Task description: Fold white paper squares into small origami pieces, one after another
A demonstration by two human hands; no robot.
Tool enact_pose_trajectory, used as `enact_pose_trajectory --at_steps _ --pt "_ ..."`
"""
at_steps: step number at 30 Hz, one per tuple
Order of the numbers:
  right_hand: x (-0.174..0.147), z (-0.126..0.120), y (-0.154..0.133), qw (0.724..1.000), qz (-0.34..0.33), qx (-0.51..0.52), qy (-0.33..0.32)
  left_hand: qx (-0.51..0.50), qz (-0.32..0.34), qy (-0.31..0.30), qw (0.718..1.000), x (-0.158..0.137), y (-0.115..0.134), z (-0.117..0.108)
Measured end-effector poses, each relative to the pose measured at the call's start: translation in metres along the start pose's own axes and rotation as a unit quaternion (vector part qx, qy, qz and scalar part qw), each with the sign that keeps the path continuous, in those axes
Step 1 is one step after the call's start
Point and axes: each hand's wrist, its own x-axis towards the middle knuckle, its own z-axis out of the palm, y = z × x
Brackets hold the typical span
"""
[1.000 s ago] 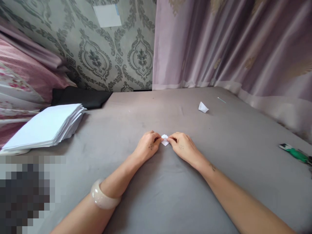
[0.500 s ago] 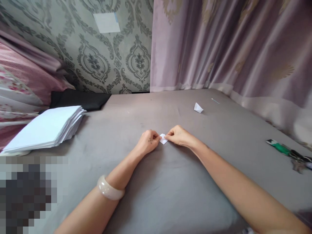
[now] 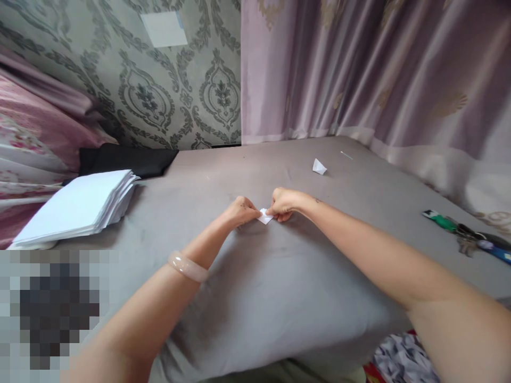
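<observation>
A small folded piece of white paper (image 3: 265, 219) is between my two hands, near the middle of the cloth-covered surface (image 3: 255, 298). My left hand (image 3: 242, 211) pinches its left side with thumb and fingertips; a pale bangle (image 3: 188, 267) is on that wrist. From the other side, my right hand (image 3: 282, 204) grips the paper's right part, its fingers curled. One pointed corner of the paper faces toward me. My fingertips hide parts of its upper folds.
Beyond my right hand lies another folded white paper piece (image 3: 319, 167), with a thin stick (image 3: 346, 155) behind it. Keys with a green tag (image 3: 441, 220) are at the right. A stack of white paper (image 3: 75, 205) sits at the left, before a black folded item (image 3: 128, 159).
The view has shifted, showing more of the near edge. My right hand has turned and curled its fingers more over the paper. Both hands stay on the paper.
</observation>
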Motion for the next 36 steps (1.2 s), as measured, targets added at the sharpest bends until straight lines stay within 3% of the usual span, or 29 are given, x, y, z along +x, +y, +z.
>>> enact_pose_trajectory --at_steps 10,14,21,27,31,36 --pt "-0.005 -0.005 0.009 0.991 -0.032 -0.128 0.021 0.065 0.010 -0.008 0.998 -0.004 0.009 -0.002" --pt "-0.011 -0.007 0.007 0.981 -0.052 -0.186 0.028 0.040 0.027 0.010 0.999 -0.001 0.004 -0.001" --pt "-0.011 -0.011 -0.005 0.964 -0.054 -0.261 0.025 -0.015 0.048 -0.038 0.998 0.000 0.000 -0.002" --pt "-0.009 -0.005 0.000 0.968 -0.082 -0.230 0.055 -0.070 0.046 -0.016 0.996 -0.005 -0.005 0.007" --pt "-0.009 0.003 0.015 0.969 -0.167 -0.158 0.089 -0.107 0.098 0.055 0.988 -0.006 -0.015 0.018" --pt "-0.004 0.008 0.030 0.960 -0.267 -0.043 0.074 -0.144 0.135 0.076 0.977 -0.013 -0.020 0.025"
